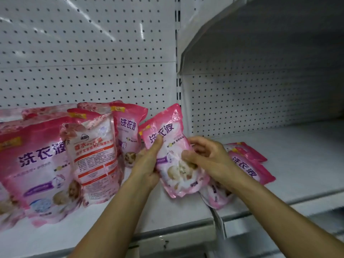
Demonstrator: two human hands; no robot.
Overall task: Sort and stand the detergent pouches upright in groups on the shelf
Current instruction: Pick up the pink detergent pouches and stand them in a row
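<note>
A small pink detergent pouch (173,146) is tilted above the white shelf (297,164), held by both hands. My left hand (147,164) grips its left edge, thumb on the front. My right hand (204,157) holds its right side, thumb on the lower front. To the left, several pink pouches stand upright: a large one (35,164) in front, one turned back-side out (93,161), and another (128,131) behind. Under my right wrist, two or more pouches (247,168) lie flat on the shelf.
White pegboard (83,62) forms the back wall. A vertical upright (178,53) divides two shelf bays. An upper shelf (260,25) overhangs the right bay. A loose label strip (217,220) hangs at the shelf's front edge. The right bay's shelf is bare beyond the flat pouches.
</note>
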